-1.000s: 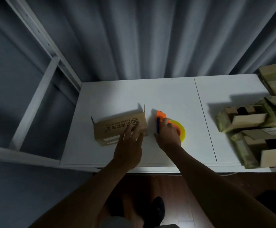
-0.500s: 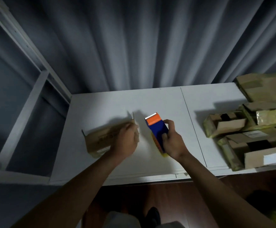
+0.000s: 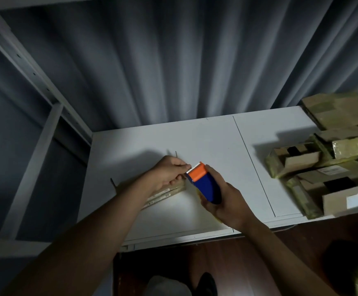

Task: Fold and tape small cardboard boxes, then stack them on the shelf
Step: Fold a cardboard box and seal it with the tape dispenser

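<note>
The right hand (image 3: 227,201) has raised the orange-and-blue tape dispenser (image 3: 204,182) off the white table (image 3: 205,137); left hand (image 3: 169,173) fingers now pinch at its serrated edge.

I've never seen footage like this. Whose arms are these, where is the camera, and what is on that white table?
No machine here: a person wears a camera on the head, looking down at their own arms. The right hand grips a blue and orange tape dispenser. The left hand pinches at its toothed end, probably the tape's end, though the tape itself is too faint to see. Under that hand lies a cardboard box on the white table. To the right sits a pile of other boxes.
</note>
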